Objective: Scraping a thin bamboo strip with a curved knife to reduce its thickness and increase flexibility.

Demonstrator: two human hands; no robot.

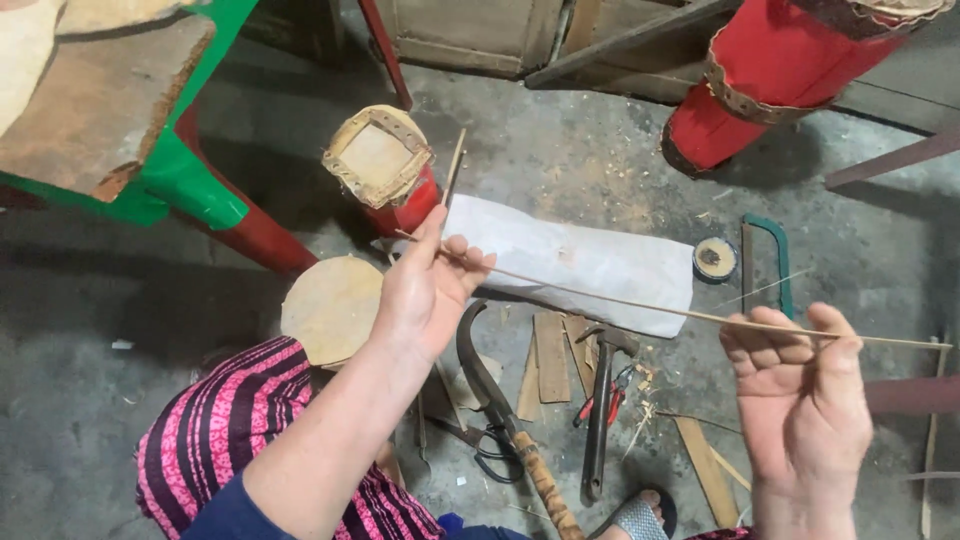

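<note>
Bamboo strip: pinched at both ends, left hand and right hand closed on it, above hammer and sickle.

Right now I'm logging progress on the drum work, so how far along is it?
Looks done: split wood strips and shavings lie on the floor; two small drums already carry skins. In hand: a thin bamboo strip, held between left hand and right hand. Left: seemingly fitting it; hammer and curved knife lie idle.
</note>
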